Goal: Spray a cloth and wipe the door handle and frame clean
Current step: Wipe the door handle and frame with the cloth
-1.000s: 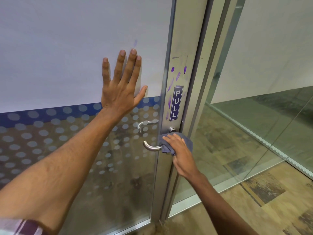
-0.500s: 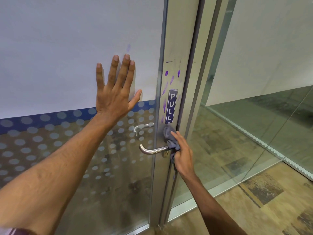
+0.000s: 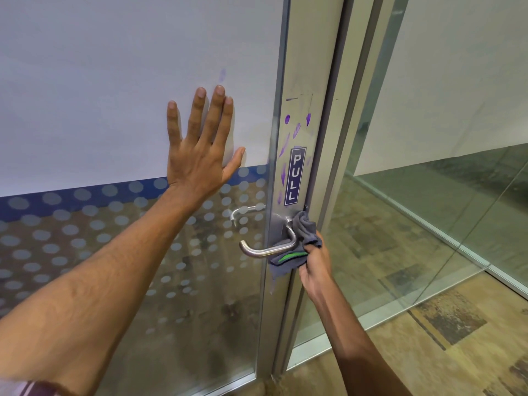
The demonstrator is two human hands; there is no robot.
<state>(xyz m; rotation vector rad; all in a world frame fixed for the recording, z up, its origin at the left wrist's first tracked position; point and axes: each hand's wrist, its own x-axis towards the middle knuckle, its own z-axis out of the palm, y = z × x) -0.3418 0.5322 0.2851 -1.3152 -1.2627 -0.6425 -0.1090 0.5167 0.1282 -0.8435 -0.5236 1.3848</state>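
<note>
Pressing left hand (image 3: 200,155) flat on door glass (image 3: 114,81), right hand (image 3: 315,262) gripping cloth (image 3: 297,247) at handle (image 3: 268,248)

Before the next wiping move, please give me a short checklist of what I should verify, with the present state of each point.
1. Grip on the cloth: ok. The right hand holds the grey cloth bunched.
2. Cloth at the door handle: ok. It lies against the handle's base, behind the lever.
3. Door steadied: ok. The left hand presses flat on the frosted glass.
4. Frame clean: not ok. Purple marks show above and beside the PULL sticker.
5. Cloth damp enough: cannot tell.
</note>
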